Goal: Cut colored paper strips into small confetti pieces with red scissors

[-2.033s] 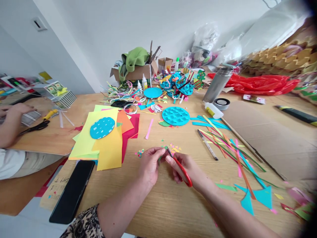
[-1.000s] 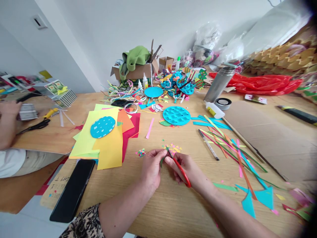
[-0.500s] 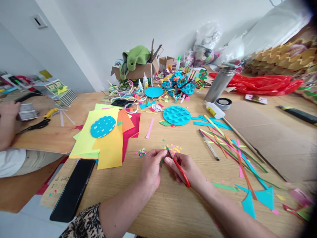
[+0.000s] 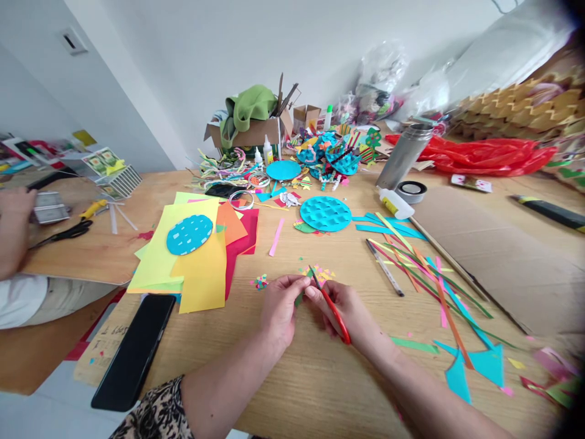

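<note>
My right hand [image 4: 338, 305] is closed round red-handled scissors [image 4: 335, 313], their dark blades pointing up and away over the table. Pinched in my left hand [image 4: 284, 305] is a small piece of green paper [image 4: 299, 298], mostly hidden by the fingers. The two hands nearly touch, and the blades pass close by the left fingertips. Just beyond them lies a scatter of tiny yellow and pink paper bits [image 4: 325, 272]. A smaller pile of multicoloured paper bits [image 4: 261, 281] sits left of my left hand.
Coloured paper sheets [image 4: 201, 280] and a black phone [image 4: 134, 353] lie left. Paper strips [image 4: 441, 286], a pen [image 4: 385, 268] and cardboard [image 4: 498, 256] are on the right. Blue discs [image 4: 326, 214], a steel flask [image 4: 404, 157] and a filled box [image 4: 256, 131] stand farther back. Another person's arm [image 4: 13, 231] shows far left.
The scissor blades have shifted slightly and stand a little more to the right of the left fingertips. Both hands otherwise keep nearly the same place.
</note>
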A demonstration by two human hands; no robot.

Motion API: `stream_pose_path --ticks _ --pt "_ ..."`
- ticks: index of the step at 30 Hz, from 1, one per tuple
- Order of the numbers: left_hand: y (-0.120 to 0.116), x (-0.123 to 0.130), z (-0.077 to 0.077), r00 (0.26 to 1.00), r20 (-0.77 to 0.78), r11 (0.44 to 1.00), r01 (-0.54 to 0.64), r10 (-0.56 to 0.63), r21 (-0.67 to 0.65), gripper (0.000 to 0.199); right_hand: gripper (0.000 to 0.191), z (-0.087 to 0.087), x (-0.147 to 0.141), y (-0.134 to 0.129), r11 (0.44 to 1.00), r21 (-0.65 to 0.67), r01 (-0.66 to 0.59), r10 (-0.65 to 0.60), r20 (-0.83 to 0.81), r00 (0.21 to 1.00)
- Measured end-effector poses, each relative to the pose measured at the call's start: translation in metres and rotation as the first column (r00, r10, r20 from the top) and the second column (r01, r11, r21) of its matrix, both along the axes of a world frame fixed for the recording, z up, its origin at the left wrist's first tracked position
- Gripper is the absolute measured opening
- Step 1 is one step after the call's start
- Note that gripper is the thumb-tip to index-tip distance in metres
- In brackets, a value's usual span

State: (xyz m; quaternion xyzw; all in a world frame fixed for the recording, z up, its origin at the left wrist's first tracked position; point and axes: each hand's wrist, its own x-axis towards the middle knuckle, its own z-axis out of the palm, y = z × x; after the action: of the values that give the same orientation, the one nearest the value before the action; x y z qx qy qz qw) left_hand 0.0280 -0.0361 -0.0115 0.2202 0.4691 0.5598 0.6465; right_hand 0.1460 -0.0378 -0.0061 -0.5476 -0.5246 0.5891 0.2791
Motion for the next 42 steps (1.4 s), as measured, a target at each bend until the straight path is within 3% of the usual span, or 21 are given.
stream_pose_path --ticks 7,18,26,42 --pt "0.003 -0.004 -0.001 0.998 -0.042 0.999 0.036 -0.035 0.008 0.01 0.048 -0.006 0.003 0.001 1.0 -0.013 0.004 -0.004 -0.009 1.0" --pt "0.022 -0.035 0.015 0.924 -0.212 0.948 0.312 -0.319 -0.067 0.016 0.044 0.012 0.017 0.009 0.983 -0.047 -0.175 0.175 -0.003 0.985" --pt "0.024 -0.04 0.019 0.896 -0.248 0.93 0.349 -0.368 -0.12 0.018 0.042 0.011 0.021 0.008 0.959 -0.062 -0.277 0.276 -0.021 0.961" --pt "0.022 -0.038 0.017 0.909 -0.195 0.929 0.351 -0.368 -0.115 0.017 0.042 0.01 0.02 0.007 0.949 -0.095 -0.302 0.304 0.012 0.953"
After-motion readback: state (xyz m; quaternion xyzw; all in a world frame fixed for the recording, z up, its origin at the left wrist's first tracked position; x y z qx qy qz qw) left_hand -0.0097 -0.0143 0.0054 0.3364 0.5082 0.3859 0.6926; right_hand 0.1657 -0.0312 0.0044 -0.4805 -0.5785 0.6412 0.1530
